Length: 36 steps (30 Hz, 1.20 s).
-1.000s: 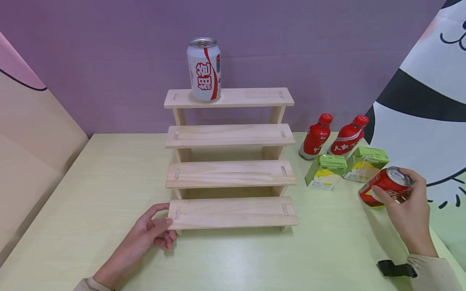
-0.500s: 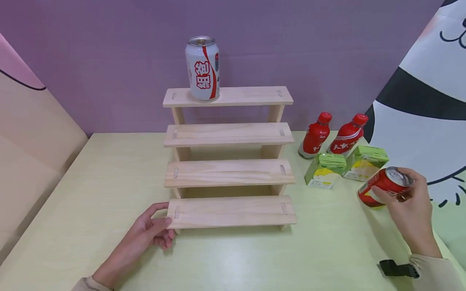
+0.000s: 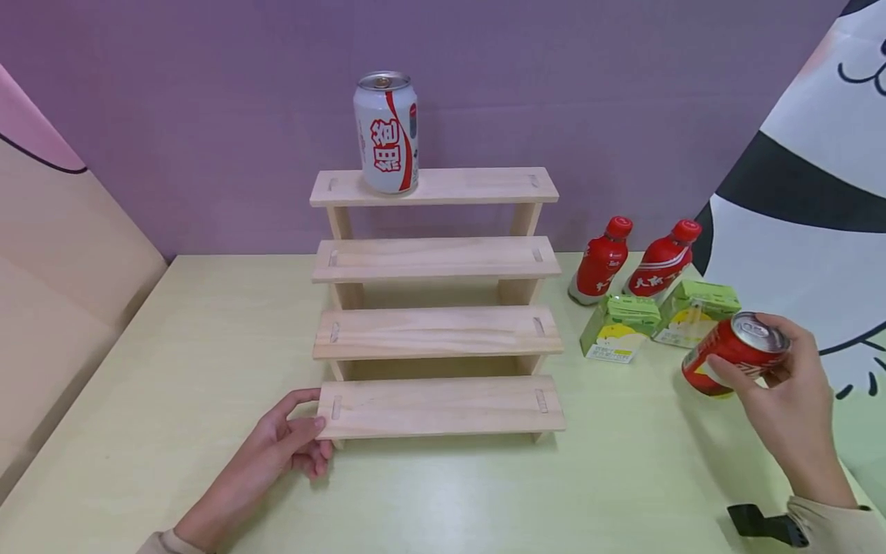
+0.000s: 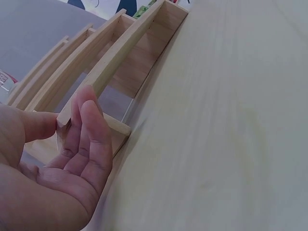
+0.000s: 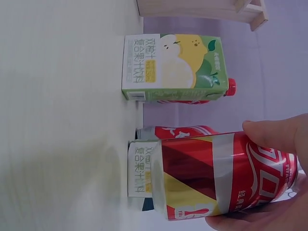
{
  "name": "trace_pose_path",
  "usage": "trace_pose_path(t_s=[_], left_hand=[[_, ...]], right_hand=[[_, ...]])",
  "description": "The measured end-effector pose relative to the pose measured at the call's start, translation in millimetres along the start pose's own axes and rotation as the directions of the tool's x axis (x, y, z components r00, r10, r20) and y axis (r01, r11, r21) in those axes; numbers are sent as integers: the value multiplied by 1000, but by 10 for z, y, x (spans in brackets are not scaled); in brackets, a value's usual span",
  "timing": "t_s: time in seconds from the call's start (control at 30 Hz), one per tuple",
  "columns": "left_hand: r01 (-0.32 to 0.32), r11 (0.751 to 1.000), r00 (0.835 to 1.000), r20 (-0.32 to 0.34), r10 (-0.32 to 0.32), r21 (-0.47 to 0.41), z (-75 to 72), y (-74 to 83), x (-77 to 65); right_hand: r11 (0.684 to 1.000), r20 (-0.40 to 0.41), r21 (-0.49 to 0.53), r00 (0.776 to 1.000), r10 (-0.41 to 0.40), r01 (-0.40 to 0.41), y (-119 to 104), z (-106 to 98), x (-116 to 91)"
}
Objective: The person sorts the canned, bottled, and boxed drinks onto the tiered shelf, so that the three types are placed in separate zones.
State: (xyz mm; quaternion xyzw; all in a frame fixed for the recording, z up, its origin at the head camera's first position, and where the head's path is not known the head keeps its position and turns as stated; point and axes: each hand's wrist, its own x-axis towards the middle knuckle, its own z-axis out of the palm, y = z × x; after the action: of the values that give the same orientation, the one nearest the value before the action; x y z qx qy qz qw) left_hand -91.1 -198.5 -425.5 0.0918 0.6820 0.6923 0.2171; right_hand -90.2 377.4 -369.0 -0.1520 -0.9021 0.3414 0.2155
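Observation:
My left hand (image 3: 287, 442) pinches the left end of the lowest step of a pale wooden four-tier display stand (image 3: 443, 408), thumb on top and fingers at the edge and beneath. In the left wrist view, the fingers (image 4: 96, 130) curl round that board's corner. Over at the right, my right hand (image 3: 796, 408) grips a red soda can (image 3: 730, 358) round its side, with the can tilted. The right wrist view has the can (image 5: 207, 173) just off the tabletop, its base toward the table. A white soda can (image 3: 386, 135) stands on the top step, left of centre.
Two green juice cartons (image 3: 619, 327) stand just left of and behind the red can. Behind them are two red-capped bottles (image 3: 601, 261), near the purple back wall (image 3: 623, 100). A panda-printed panel (image 3: 803, 246) borders the table's right side.
The right hand has raised the red can slightly, and its wrist has shifted a little right and down. The left hand keeps its hold on the stand; the stand has not moved.

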Motion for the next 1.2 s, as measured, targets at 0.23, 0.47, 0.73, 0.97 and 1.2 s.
trace_pose_path(t_s=[0.23,0.47,0.73,0.97,1.2], left_hand=[[9,1000,1000,0,-9,-11,12,17,-9],[14,1000,1000,-1,-14,-4,3,13,-37],[-16,1000,1000,16,16,8,7,7,-1],[-24,1000,1000,13,24,16,6,4,10],[-21,1000,1000,12,21,15,-1,-3,-5]], right_hand=[[998,-15,8,998,-55,55,-122,-20,-35],[992,-12,29,992,-126,126,-229,-42,-56],[984,-17,45,985,-172,173,-423,-103,-41],[977,-15,73,980,-200,200,-610,-121,-52],[964,-2,117,971,-241,239,-766,-100,-41]])
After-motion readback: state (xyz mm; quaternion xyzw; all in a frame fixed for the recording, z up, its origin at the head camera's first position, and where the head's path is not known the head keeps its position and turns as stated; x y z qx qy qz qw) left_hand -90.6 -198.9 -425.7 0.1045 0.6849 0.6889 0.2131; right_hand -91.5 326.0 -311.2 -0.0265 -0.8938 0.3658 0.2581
